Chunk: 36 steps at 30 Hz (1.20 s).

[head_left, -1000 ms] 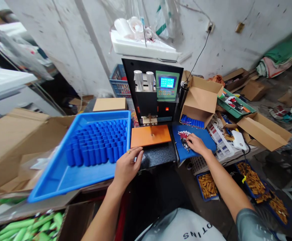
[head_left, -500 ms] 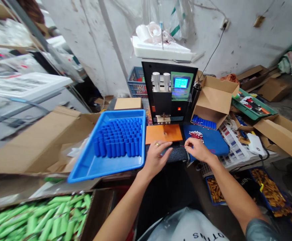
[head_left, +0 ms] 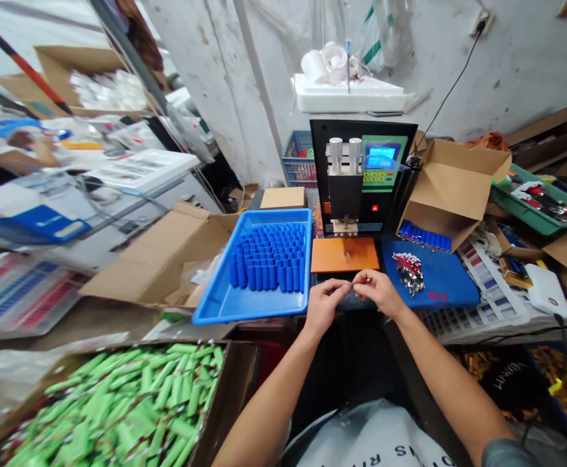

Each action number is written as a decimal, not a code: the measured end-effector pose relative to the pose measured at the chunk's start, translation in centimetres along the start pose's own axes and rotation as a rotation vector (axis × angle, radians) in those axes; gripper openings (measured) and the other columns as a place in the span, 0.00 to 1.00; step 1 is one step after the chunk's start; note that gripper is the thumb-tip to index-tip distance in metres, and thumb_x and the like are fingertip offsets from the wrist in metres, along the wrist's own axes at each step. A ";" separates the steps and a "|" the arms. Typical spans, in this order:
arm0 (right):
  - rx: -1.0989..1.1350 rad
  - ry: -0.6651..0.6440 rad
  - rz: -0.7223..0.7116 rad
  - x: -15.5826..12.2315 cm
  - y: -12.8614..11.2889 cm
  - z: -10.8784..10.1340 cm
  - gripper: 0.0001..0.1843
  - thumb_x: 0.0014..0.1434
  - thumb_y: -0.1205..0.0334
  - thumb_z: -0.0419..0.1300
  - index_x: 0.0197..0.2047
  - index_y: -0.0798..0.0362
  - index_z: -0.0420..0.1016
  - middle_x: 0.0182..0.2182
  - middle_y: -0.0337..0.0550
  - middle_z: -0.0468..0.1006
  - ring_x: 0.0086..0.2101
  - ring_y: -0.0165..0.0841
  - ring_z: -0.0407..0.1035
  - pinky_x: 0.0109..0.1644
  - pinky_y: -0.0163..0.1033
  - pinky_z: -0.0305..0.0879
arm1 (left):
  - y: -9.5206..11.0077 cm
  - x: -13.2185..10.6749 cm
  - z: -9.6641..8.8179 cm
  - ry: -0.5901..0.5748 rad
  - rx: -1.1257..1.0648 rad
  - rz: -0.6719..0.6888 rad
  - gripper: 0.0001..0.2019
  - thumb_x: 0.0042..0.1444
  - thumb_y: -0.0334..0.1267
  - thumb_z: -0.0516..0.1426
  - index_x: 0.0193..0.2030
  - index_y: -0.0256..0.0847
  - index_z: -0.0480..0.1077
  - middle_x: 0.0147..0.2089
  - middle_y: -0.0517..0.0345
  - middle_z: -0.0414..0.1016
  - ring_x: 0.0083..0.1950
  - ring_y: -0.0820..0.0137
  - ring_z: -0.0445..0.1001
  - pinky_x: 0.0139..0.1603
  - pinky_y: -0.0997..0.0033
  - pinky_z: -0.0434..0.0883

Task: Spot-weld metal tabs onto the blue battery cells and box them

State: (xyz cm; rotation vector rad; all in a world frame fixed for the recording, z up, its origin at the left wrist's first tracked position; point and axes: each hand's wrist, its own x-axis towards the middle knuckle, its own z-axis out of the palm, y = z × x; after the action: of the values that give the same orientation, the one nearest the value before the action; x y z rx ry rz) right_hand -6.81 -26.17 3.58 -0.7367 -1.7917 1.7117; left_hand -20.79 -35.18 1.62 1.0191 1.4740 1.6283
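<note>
My left hand [head_left: 323,303] and my right hand [head_left: 378,291] meet in front of me, both pinched on a thin metal strip [head_left: 351,284] held between their fingertips. They hover just before the orange work plate [head_left: 344,254] of the black spot welder [head_left: 361,175]. Right of my hands, a pile of small metal strips [head_left: 410,270] lies on a blue mat [head_left: 439,285]. A blue tray [head_left: 225,305] of upright blue cells [head_left: 270,256] sits to the left of my hands.
A box of green cells [head_left: 118,405] lies at lower left. An open carton with blue cells [head_left: 424,237] stands right of the welder. Cardboard boxes [head_left: 157,259], a white grid tray [head_left: 478,318] and a green tool tray [head_left: 536,207] crowd the sides. Another person's arm [head_left: 15,149] shows far left.
My right hand left the strip pile with a strip and moved left. My left hand came off the table edge to meet it. The view swung left.
</note>
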 end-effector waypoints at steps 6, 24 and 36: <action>0.069 0.048 -0.022 0.2 1.4 1.6 0.13 0.52 0.51 0.66 0.30 0.52 0.73 0.22 0.37 0.72 0.23 0.30 0.65 0.29 0.36 0.62 | -0.3 -0.6 -0.6 0.059 -0.020 -0.032 0.07 0.49 0.41 0.64 0.29 0.40 0.79 0.31 0.55 0.79 0.35 0.66 0.75 0.40 0.67 0.70; 0.064 0.211 -0.062 -0.4 5.1 0.3 0.09 0.52 0.55 0.67 0.28 0.52 0.77 0.24 0.39 0.73 0.26 0.33 0.65 0.32 0.37 0.62 | 1.2 2.2 -17.5 0.504 1.128 -0.225 0.12 0.59 0.39 0.57 0.47 0.38 0.75 0.45 0.45 0.80 0.48 0.57 0.77 0.52 0.60 0.71; 0.005 0.153 -0.005 -1.1 5.2 1.1 0.12 0.52 0.52 0.66 0.27 0.52 0.76 0.22 0.39 0.73 0.25 0.32 0.65 0.32 0.37 0.60 | -1.6 5.1 -20.6 0.420 1.394 -0.445 0.10 0.55 0.39 0.58 0.42 0.37 0.73 0.43 0.41 0.78 0.48 0.53 0.77 0.44 0.62 0.70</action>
State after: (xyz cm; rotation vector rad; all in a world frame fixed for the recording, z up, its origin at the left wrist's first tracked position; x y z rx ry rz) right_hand -6.81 -27.52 -1.70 -0.8365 -1.6829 1.6107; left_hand -41.51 -39.56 -0.33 0.8446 2.9576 0.3086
